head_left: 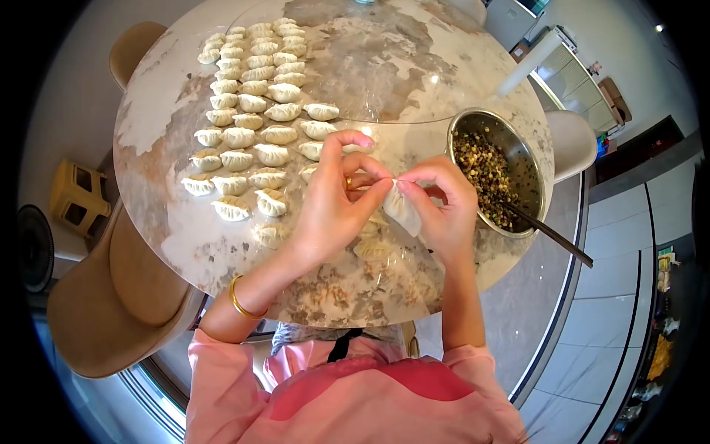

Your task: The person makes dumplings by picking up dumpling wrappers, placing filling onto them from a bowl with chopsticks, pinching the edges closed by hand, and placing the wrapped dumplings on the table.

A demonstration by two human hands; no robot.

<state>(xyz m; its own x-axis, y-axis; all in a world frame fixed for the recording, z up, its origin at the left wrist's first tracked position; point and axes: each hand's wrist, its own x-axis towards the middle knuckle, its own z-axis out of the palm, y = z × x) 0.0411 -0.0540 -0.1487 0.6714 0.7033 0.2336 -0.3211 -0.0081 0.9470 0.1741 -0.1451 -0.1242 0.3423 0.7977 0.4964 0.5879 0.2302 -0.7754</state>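
Note:
A pale dumpling (401, 209) hangs between my two hands above the near part of the table. My left hand (336, 192) pinches its top edge with thumb and fingertip, the other fingers curled or raised. My right hand (444, 203) pinches the same edge from the right, its palm side partly hiding the dumpling. Left of my hands, folded dumplings (271, 155) with pleated edges lie in several rows running to the far side. Just right of my right hand stands a metal bowl (534, 166) of chopped filling (484, 166), a dark-handled utensil (551, 233) leaning in it.
The round marbled table (155, 148) curves around in front of me. Brown chairs (118, 288) stand at the left, with a yellow stool (80, 194) beyond. A pale chair (573, 144) is behind the bowl. Cabinets (606, 296) line the right.

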